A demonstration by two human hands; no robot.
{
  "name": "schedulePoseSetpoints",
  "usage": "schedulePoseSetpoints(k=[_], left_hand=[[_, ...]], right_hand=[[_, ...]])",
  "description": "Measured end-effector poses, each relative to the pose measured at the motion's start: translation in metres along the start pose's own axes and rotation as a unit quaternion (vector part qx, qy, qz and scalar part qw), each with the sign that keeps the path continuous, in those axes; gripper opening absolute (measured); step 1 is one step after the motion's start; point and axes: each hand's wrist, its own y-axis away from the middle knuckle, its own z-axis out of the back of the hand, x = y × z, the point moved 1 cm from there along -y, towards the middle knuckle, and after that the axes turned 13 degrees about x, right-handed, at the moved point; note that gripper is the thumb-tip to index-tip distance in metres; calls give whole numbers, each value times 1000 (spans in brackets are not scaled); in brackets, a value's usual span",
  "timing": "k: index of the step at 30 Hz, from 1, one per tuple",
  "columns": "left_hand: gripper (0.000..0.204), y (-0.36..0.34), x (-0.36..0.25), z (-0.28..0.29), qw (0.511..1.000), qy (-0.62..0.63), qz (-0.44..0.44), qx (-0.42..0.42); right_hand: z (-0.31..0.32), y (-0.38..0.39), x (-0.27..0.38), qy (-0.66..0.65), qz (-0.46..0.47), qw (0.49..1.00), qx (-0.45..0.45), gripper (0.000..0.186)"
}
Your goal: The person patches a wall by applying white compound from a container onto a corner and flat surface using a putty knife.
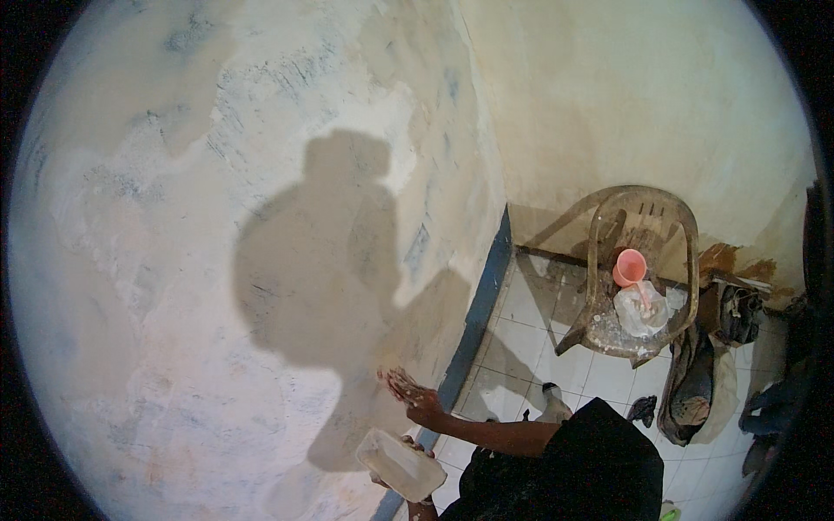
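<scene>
My left hand (420,446) grips a shallow, off-white rectangular tray (407,467), its fingers showing along the far edge. The tray's inside looks pale and smeared. Just above it, my right hand (407,391) reaches toward the wall (200,365) with its fingers stretched out and white smears on them. No tool shows in that hand. Whether the fingertips touch the wall I cannot tell. White patches, beige areas and bluish streaks cover the wall, and a large shadow falls across it.
A dirty plastic armchair (599,260) stands by the corner, holding a pink mug (629,267) and a white plastic bag (641,314). Right of it lie a dark open bag (691,395) and a box (734,308) of dark items. A blue band (486,304) edges the wall above white floor tiles (608,373).
</scene>
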Motion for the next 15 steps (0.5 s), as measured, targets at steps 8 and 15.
schedulePoseSetpoints(k=[8,15], left_hand=[[102,5,-7,49,999,-33,7,38],[106,4,17,-27,1000,21,21,3]], right_hand=[[134,-122,-90,242,9,928,-283,45],[99,-168,-58,92,108,915,-378,37]])
